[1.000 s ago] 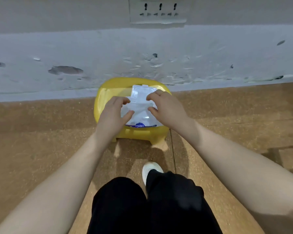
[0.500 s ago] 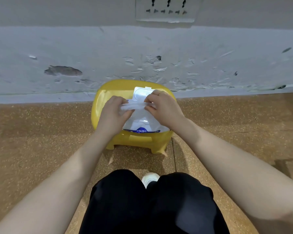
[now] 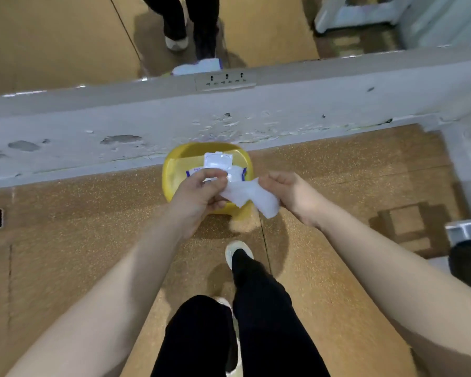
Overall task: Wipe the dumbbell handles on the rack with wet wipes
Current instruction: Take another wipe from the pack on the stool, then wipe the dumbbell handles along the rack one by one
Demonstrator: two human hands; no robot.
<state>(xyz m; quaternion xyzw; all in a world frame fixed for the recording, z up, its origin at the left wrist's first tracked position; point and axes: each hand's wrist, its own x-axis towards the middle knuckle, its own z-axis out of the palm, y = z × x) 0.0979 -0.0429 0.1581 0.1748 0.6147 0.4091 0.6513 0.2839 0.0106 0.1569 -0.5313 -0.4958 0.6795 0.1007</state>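
Observation:
A white wet wipe point(image 3: 252, 195) hangs stretched between my two hands above the floor. My left hand point(image 3: 201, 193) pinches its left end and my right hand point(image 3: 288, 193) pinches its right end. Behind them a white wipes pack point(image 3: 218, 164) with its flap lid raised lies on a small yellow stool point(image 3: 174, 170) against the wall. No dumbbell or rack shows in this view.
A low grey wall ledge point(image 3: 147, 121) with a socket strip point(image 3: 225, 78) runs across the view, with a mirror above reflecting a person's legs point(image 3: 193, 20). My own legs point(image 3: 256, 308) stand on the brown speckled floor. A white grid object point(image 3: 466, 229) sits at the right edge.
The wipe has come out of the pack and now hangs free between my hands, which have lifted and drawn apart. The view has risen and pulled back from the stool.

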